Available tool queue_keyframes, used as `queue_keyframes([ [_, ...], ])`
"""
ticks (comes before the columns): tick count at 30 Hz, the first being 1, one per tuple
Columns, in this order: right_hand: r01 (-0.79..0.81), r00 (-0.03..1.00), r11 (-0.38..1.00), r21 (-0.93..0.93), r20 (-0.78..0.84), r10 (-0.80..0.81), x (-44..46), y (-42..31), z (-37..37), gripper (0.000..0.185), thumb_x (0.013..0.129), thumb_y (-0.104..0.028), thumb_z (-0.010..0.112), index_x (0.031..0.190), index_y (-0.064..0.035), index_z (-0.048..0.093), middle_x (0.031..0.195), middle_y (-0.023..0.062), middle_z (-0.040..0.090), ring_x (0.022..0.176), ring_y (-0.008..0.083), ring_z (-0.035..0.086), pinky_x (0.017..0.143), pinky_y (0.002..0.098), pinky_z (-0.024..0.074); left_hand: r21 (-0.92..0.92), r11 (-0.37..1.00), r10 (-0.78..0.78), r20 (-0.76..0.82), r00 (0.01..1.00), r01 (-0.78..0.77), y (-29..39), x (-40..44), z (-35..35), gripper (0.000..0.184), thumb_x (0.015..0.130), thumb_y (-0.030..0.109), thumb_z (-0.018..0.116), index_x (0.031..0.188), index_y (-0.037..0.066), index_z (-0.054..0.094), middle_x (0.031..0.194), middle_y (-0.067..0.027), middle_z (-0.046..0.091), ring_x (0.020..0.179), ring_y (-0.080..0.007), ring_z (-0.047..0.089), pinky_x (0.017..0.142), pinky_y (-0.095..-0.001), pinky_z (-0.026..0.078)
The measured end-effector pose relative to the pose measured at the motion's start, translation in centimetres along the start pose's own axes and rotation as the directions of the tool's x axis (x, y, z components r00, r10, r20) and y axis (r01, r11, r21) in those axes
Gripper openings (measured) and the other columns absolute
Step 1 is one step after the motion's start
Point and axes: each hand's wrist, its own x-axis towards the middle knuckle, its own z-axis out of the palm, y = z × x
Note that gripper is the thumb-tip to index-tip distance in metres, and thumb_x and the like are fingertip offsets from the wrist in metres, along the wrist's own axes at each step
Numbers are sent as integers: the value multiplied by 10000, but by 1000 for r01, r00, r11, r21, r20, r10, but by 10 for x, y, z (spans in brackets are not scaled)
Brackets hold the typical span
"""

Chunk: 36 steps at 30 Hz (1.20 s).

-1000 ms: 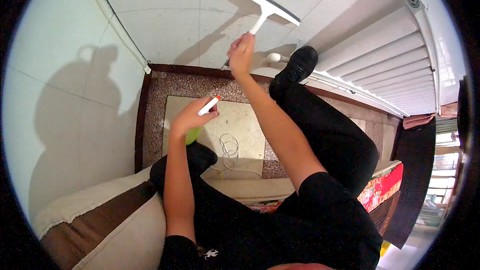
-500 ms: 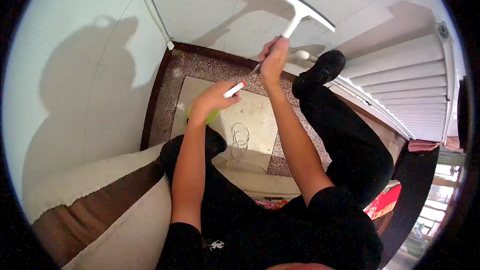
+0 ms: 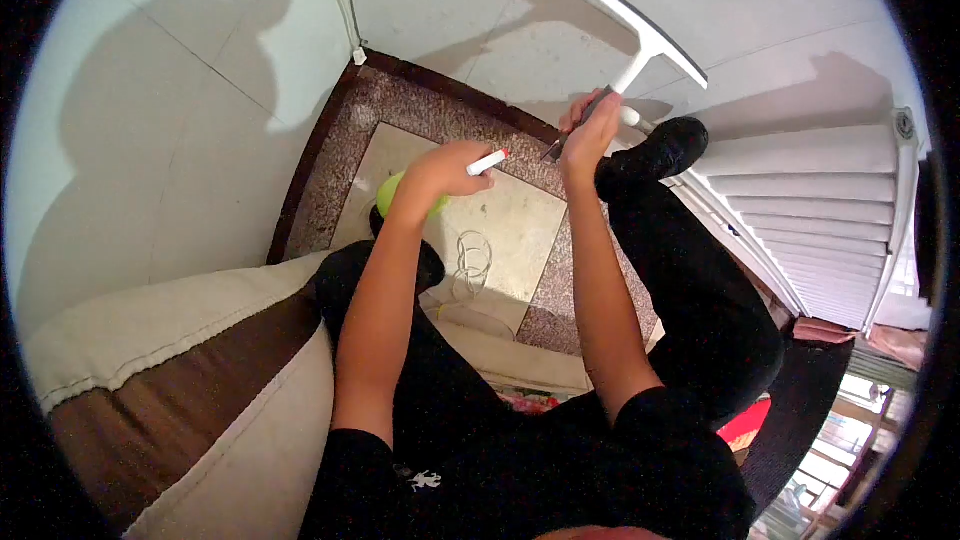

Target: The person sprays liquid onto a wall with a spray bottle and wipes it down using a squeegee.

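My left hand (image 3: 450, 172) is closed around the neck of a spray bottle. Its white nozzle with a red tip (image 3: 488, 162) points to the right, and yellow-green parts of the bottle (image 3: 388, 196) show beside the wrist. The rest of the bottle is hidden by hand and forearm. In my right hand (image 3: 590, 138) is the grey handle of a squeegee (image 3: 640, 35), fingers wrapped round it. The white head with its dark blade is up in front of the pale tiled wall (image 3: 450, 0); I cannot tell whether it touches.
A white radiator (image 3: 800, 190) stands at the right, with a pipe by my black shoe (image 3: 660, 155). Coiled white cord (image 3: 472, 265) lies on the floor tile (image 3: 520, 220). A beige and brown sofa (image 3: 180, 360) is at the left. A thin pipe (image 3: 342, 0) runs down the wall corner.
The view has shifted, and the wall corner sits higher. Both hands appear further right, with the squeegee also lower in the picture. Each hand keeps its hold.
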Motion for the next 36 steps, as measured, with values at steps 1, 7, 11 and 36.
queue_keyframes([
  [1, 12, 999, 993, -114, 34, -8, -2, 5, -3, 343, 1028, -395, 364, 899, -86, 436, 643, 13, 417, 502, 114, 403, 435, 265, 358, 19, 1000, -14, 10, 1000, 13, 1, 0, 0, 213, 771, 208, 646, 896, 51, 575, 852, -181, 619, 814, -390, 603, 693, -458, 473],
  [7, 231, 959, 658, -717, 284, -27, -7, 24, 9, 326, 1014, -358, 419, 963, -40, 473, 678, 126, 555, 569, 284, 558, 504, 403, 428, 102, 995, -16, -14, 1000, 18, -20, 4, 17, 212, 805, 199, 625, 964, 63, 593, 882, -177, 638, 793, -367, 621, 701, -469, 482],
  [11, 559, 774, 381, -737, 628, 80, 12, 14, 94, 326, 985, -342, 481, 973, -18, 443, 737, 276, 601, 713, 469, 602, 584, 527, 446, 135, 980, -156, 84, 984, 144, -3, 7, 8, 259, 802, 229, 618, 1004, 68, 595, 933, -200, 644, 856, -389, 623, 740, -471, 488],
  [36, 788, 609, -50, -613, 766, 204, 113, -23, 98, 427, 991, -478, 379, 1054, -66, 473, 718, 219, 648, 660, 439, 638, 588, 540, 502, 74, 992, -111, 59, 992, 106, 6, -4, 20, 297, 790, 199, 658, 1056, 89, 589, 1016, -161, 650, 944, -362, 620, 803, -459, 489],
])
